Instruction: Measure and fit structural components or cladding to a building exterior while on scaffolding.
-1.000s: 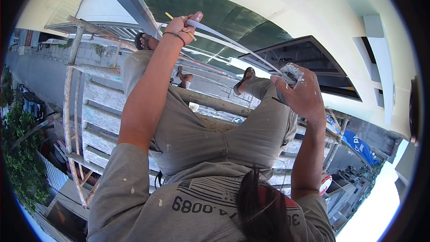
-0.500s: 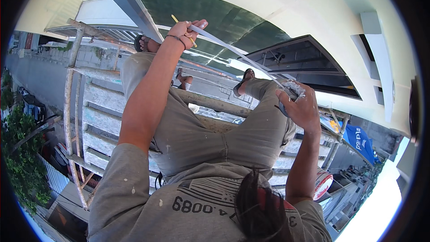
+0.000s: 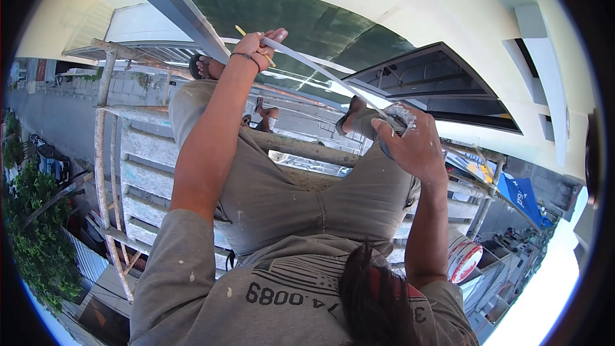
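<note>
My left hand, high up near a grey beam, is closed on a thin yellow stick, like a pencil, and on a pale flat strip. The strip stretches down to my right hand, which grips a paint-smeared object, like a roll or tape case, mostly hidden by the fingers. I sit with legs apart on a scaffold of rusty pipes and worn white slats.
A green wall, dark-framed window and cream wall are ahead. Pipe railings edge the scaffold at left. Another person's legs show below. A white bucket, blue banner and tree are at the sides.
Since a second ago both hands have shifted slightly left; my right hand has also dropped a little, and the doubled-looking strip now runs as one straighter line between them.
</note>
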A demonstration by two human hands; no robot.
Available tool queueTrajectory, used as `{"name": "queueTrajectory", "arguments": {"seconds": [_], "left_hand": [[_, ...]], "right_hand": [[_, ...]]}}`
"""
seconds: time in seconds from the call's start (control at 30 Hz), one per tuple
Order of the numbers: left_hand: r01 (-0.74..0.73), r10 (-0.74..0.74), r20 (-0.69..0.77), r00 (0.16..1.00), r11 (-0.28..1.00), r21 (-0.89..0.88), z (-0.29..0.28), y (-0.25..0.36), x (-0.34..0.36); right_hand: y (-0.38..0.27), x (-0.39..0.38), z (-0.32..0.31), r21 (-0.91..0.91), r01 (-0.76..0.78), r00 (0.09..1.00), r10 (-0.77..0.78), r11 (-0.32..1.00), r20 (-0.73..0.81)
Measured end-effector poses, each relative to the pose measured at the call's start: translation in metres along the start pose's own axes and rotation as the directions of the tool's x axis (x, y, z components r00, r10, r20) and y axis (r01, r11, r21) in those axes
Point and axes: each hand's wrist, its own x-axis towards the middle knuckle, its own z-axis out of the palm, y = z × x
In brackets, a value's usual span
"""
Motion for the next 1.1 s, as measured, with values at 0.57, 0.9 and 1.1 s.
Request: {"name": "queueTrajectory", "arguments": {"seconds": [0.57,0.9,1.1], "left_hand": [[-0.032,0.028,-0.07,0.997,0.998,-0.057,-0.004,0.011,0.008],[-0.085,0.079,0.047,0.996,0.985,0.147,-0.014,0.034,0.003],[-0.127,0.147,-0.063,0.987,0.96,0.25,0.026,0.044,0.002]], "right_hand": [[0.026,0.022,0.033,0.016,-0.055,0.998,0.055,0.998,0.038],[0.032,0.04,0.058,0.038,-0.01,1.0,0.009,0.999,0.021],[0.051,0.071,0.082,0.013,-0.022,0.999,0.022,1.0,-0.036]]}}
